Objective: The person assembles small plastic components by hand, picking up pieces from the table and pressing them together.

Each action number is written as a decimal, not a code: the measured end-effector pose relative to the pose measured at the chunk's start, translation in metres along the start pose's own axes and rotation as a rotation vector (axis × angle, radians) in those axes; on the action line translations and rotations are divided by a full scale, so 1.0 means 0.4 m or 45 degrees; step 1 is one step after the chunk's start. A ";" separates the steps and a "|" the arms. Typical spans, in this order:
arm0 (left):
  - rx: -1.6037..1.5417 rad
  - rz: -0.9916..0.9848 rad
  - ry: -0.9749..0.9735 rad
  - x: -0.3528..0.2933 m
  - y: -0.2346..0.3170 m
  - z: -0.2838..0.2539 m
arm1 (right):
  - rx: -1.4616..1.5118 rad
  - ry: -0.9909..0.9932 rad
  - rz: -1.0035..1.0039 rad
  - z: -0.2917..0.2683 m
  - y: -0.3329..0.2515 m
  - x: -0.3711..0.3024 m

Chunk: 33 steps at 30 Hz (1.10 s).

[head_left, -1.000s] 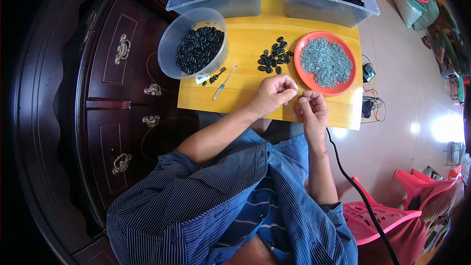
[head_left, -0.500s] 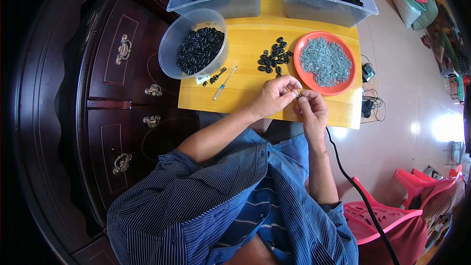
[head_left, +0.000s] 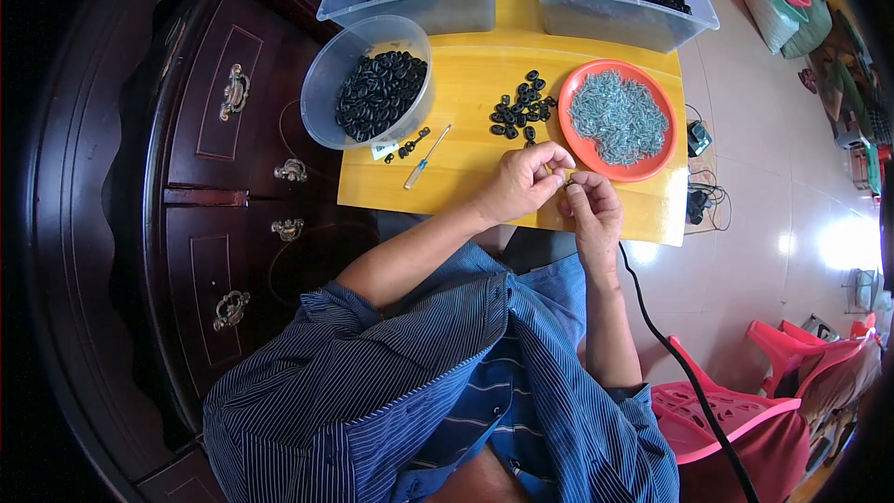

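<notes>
Over the near right part of the yellow table, my left hand [head_left: 526, 188] and my right hand [head_left: 596, 210] meet fingertip to fingertip. Both hands are closed in a pinch. A small dark piece [head_left: 568, 183] shows at the right fingertips; it is too small to name, and what the left fingers pinch is hidden. Just beyond the hands lies a loose group of black oval plastic pieces [head_left: 518, 112]. Beside it, an orange-red plate [head_left: 571, 151] holds a heap of small silvery screws [head_left: 619, 119].
Left on the yellow table [head_left: 466, 70] stands a clear round tub [head_left: 321, 84] of black pieces. Near it lies a screwdriver [head_left: 421, 170]. Two clear bins [head_left: 428, 11] of black pieces stand at the back. A black cable [head_left: 670, 345] runs along my right side, by a pink chair [head_left: 717, 419].
</notes>
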State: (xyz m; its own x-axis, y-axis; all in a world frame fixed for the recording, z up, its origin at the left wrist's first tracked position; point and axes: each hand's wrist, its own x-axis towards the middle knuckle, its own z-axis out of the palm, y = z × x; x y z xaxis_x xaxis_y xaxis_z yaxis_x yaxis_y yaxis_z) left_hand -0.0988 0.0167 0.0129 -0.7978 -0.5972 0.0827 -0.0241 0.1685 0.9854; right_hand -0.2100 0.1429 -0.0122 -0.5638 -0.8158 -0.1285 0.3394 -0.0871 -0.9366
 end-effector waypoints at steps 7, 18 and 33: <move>0.110 0.026 -0.009 0.004 0.035 -0.004 | -0.033 0.004 0.015 -0.003 0.000 0.000; 0.222 0.073 0.013 -0.004 0.034 -0.002 | -0.154 0.001 0.066 0.002 -0.011 0.005; 0.154 0.028 -0.008 -0.001 0.027 -0.026 | -0.021 0.015 0.053 0.000 0.003 0.005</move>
State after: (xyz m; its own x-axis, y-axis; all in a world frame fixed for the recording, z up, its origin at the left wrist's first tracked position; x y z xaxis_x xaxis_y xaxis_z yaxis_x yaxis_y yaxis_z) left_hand -0.0925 0.0108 0.0252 -0.8026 -0.5876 0.1026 -0.0788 0.2749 0.9582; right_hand -0.2107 0.1412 -0.0136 -0.5581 -0.8120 -0.1711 0.3502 -0.0436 -0.9357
